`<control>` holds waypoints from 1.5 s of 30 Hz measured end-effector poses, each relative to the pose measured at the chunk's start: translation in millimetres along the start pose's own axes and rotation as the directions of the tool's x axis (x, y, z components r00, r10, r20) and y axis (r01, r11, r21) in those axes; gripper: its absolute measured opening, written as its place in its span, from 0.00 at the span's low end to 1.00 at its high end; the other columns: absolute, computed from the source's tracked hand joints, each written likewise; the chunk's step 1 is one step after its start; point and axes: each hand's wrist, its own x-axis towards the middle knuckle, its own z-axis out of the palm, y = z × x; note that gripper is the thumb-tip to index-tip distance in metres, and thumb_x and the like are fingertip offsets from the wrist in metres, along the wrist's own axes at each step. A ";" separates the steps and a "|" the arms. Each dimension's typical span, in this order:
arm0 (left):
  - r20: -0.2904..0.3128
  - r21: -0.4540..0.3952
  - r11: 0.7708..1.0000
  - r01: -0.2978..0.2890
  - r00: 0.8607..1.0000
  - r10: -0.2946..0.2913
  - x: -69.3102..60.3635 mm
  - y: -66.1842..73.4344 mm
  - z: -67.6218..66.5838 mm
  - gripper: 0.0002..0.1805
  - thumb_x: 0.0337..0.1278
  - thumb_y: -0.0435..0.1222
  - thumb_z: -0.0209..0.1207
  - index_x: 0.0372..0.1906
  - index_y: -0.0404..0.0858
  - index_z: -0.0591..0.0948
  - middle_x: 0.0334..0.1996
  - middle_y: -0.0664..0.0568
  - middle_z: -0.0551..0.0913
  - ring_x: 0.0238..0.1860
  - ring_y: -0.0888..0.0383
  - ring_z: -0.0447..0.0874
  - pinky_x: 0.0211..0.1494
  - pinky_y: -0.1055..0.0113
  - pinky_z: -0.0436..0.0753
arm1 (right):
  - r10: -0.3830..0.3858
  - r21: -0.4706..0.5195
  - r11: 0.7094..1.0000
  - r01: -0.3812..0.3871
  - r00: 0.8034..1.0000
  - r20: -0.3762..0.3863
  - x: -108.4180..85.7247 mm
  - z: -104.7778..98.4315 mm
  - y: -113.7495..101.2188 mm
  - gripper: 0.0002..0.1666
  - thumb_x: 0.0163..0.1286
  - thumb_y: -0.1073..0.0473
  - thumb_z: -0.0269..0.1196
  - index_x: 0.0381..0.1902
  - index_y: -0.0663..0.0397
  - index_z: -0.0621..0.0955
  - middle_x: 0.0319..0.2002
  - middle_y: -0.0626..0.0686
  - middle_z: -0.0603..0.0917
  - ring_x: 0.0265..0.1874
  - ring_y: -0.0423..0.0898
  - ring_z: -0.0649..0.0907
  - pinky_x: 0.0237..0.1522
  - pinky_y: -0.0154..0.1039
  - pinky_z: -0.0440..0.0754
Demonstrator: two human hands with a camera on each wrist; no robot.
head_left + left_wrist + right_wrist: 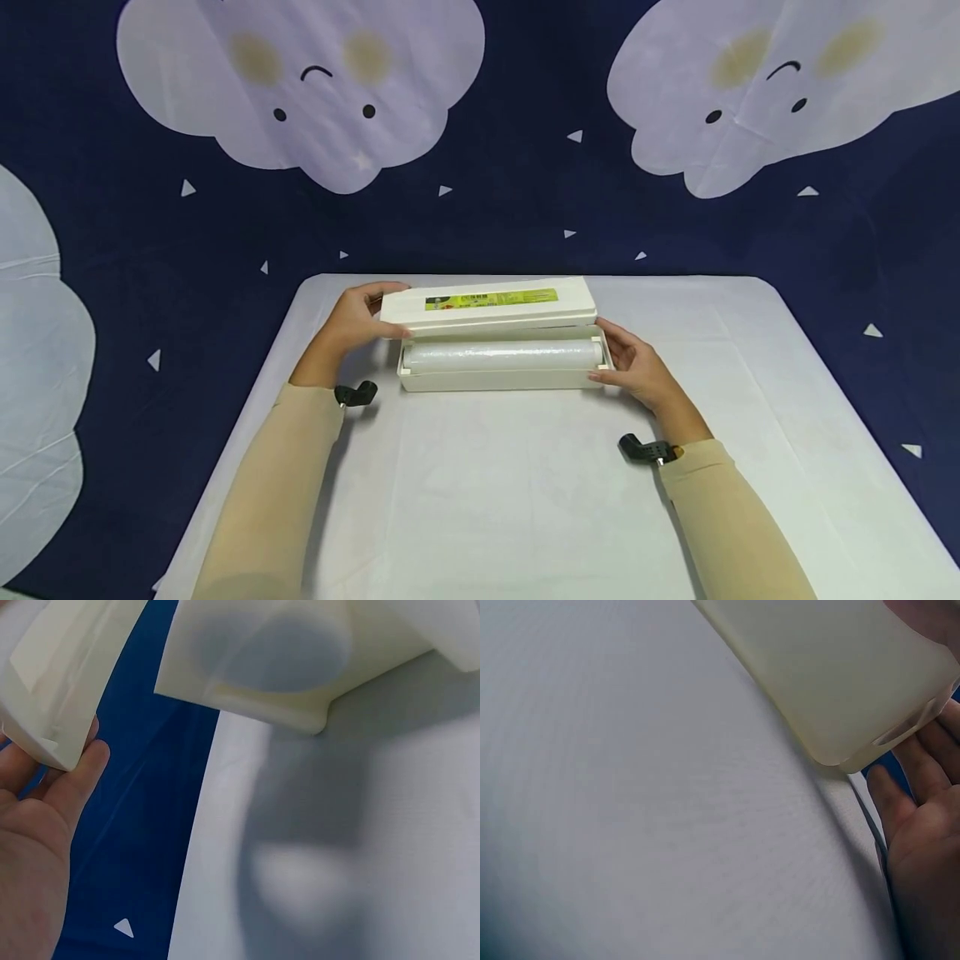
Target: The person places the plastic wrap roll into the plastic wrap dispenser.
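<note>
A long white lid [510, 318] with a green-yellow label [491, 299] is raised and tilted over the back of a white box [495, 382]. My left hand [351, 320] grips the lid's left end between thumb and fingers; the left wrist view shows the hand [36, 832] around the lid's corner [79, 697]. Inside the box lies a white roll [502, 356], apparently plastic-wrapped. At the box's right end, my right hand [637, 367] holds it between thumb and fingers. In the right wrist view the box's end [847, 682] partly hides that hand [934, 825].
The box is on a table with a white cover [510, 483]. Behind the table hangs a dark blue cloth [510, 225] printed with clouds and small triangles. A black camera mount [356, 393] sits at the left wrist, and another mount [645, 450] at the right.
</note>
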 end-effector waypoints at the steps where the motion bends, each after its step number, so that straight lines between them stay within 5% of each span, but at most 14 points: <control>1: 0.004 -0.003 1.000 -0.003 1.000 0.003 -0.6 0.2 0.4 0.44 0.31 0.27 0.87 0.64 0.31 0.83 0.59 0.43 0.84 0.54 0.49 0.83 0.55 0.65 0.83 | 0.002 -0.002 1.000 -0.002 1.000 -0.001 0.0 0.1 -0.7 0.61 0.54 0.84 0.75 0.81 0.65 0.60 0.79 0.65 0.61 0.79 0.53 0.62 0.72 0.37 0.65; 17: 0.040 -0.030 0.999 -0.027 0.999 0.028 -10.9 -3.7 9.1 0.43 0.30 0.25 0.86 0.63 0.33 0.84 0.58 0.43 0.85 0.52 0.48 0.84 0.53 0.66 0.83 | 0.017 -0.016 1.000 -0.017 1.000 -0.004 0.1 -0.1 -3.7 0.62 0.53 0.83 0.76 0.82 0.64 0.60 0.79 0.64 0.64 0.77 0.52 0.65 0.71 0.37 0.68; 28: 0.052 -0.080 0.994 -0.073 0.996 0.077 -13.6 -7.5 15.1 0.43 0.30 0.24 0.86 0.63 0.33 0.84 0.58 0.45 0.85 0.55 0.48 0.83 0.59 0.60 0.82 | 0.013 -0.059 0.998 -0.015 0.999 -0.046 6.0 0.5 -17.8 0.72 0.54 0.82 0.76 0.86 0.56 0.47 0.80 0.64 0.57 0.77 0.58 0.65 0.72 0.34 0.66; 36: 0.041 -0.087 0.994 -0.073 0.996 0.077 -16.9 -7.4 18.2 0.44 0.29 0.23 0.86 0.63 0.32 0.84 0.59 0.44 0.85 0.55 0.49 0.83 0.57 0.65 0.82 | -0.100 -0.173 0.980 0.097 0.995 -0.014 15.7 5.0 -34.5 0.70 0.53 0.82 0.76 0.86 0.54 0.52 0.82 0.62 0.55 0.76 0.66 0.63 0.72 0.35 0.66; 45: 0.041 -0.092 0.993 -0.080 0.996 0.084 -20.4 -4.7 20.1 0.44 0.28 0.23 0.86 0.63 0.34 0.85 0.60 0.46 0.84 0.56 0.48 0.83 0.57 0.65 0.82 | -0.107 -0.221 0.969 0.107 0.994 0.011 26.0 8.6 -48.4 0.65 0.51 0.81 0.78 0.83 0.62 0.59 0.81 0.61 0.60 0.72 0.50 0.71 0.67 0.32 0.71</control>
